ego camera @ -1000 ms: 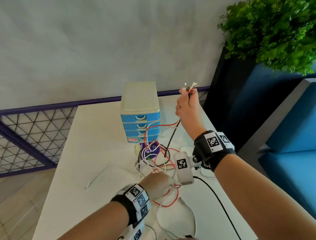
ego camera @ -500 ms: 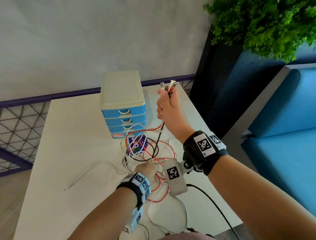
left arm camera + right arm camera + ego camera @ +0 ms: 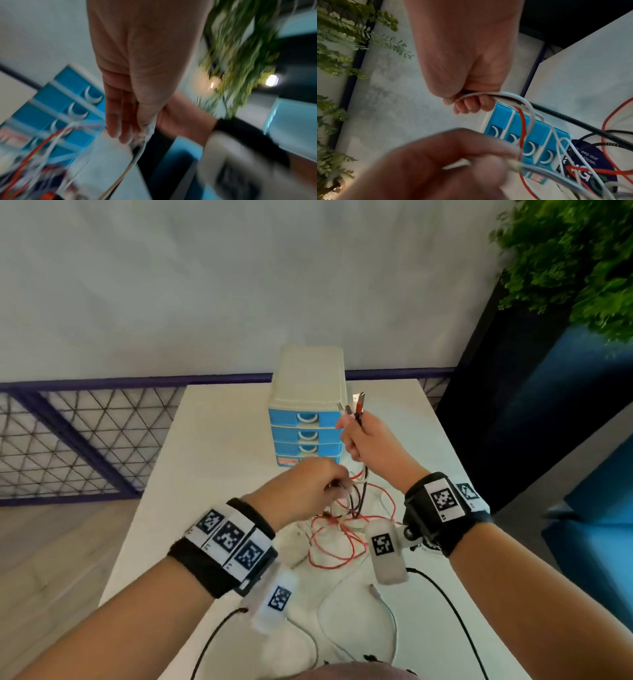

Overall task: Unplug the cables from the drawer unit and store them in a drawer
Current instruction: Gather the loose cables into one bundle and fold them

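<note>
The drawer unit (image 3: 308,412), cream with several blue drawers, all pushed in, stands at the back of the white table (image 3: 212,474). My right hand (image 3: 352,429) is raised just right of it and grips a bundle of cable ends (image 3: 356,405); red, white and black plugs stick up above the fist. In the right wrist view these cables (image 3: 518,102) hang from my curled fingers across the drawer fronts (image 3: 527,136). My left hand (image 3: 337,486), below the right, pinches a white cable end (image 3: 513,165). A tangle of red, white and black cables (image 3: 342,539) lies in front of the unit.
A purple printed packet (image 3: 590,162) lies under the tangle by the lowest drawer. A dark planter (image 3: 496,412) with a green plant (image 3: 565,261) stands right of the table, with blue seating (image 3: 596,529) beyond. A mesh railing (image 3: 68,440) runs along the left.
My left hand has lifted off the table, bringing a cable end up toward my right hand. My right hand has come down a little, still gripping the plugs.
</note>
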Demonstrator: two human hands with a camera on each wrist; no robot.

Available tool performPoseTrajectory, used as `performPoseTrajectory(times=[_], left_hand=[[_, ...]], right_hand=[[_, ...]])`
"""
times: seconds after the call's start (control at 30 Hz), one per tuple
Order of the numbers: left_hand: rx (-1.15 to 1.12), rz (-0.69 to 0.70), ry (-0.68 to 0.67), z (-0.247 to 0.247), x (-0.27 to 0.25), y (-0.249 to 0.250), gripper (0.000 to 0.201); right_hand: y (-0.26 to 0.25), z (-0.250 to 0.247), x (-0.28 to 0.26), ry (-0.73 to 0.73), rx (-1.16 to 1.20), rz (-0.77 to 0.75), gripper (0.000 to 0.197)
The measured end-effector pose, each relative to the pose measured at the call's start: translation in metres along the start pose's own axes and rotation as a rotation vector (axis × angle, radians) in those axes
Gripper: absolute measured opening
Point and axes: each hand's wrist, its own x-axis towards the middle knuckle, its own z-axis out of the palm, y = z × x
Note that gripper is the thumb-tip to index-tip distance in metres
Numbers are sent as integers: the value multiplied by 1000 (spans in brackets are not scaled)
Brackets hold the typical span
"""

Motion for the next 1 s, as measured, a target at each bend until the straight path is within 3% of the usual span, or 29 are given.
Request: performPoseTrajectory(times=[0.1, 0.2, 0.27, 0.47, 0.53, 0.6, 0.67, 0.73, 0.83, 1.0], left_hand=[[-77, 31, 251, -45, -10, 16, 11], [-192, 19, 497, -79, -15, 19, 17], [-267, 27, 593, -92, -15, 19, 19], [-474, 36, 805, -80, -7, 22, 22], [-714, -10, 699, -67, -4, 31, 15], [-935, 5, 486, -51, -2, 36, 31], [-1004, 62, 315, -35, -3, 38, 40], [-902, 29, 209, -26, -8, 37, 50], [-565, 21, 163, -12, -10, 33, 30], [-235, -9, 148, 15, 0, 5, 20]], right_hand=[[-12, 2, -6, -122, 21, -3, 31], [-26, 8, -13, -227, 199, -13, 30], [-36, 13, -18, -272, 293, -55, 29], [-56, 18, -23, -180, 439, -169, 24], [-61, 18, -24, -166, 515, -171, 25], [-64, 18, -23, -126, 531, -166, 25], [-67, 16, -22, -105, 551, -143, 24], [-71, 12, -21, -115, 631, -126, 24], [-74, 6, -23, -129, 648, -121, 24], [-65, 8, -28, -99, 495, -105, 23]])
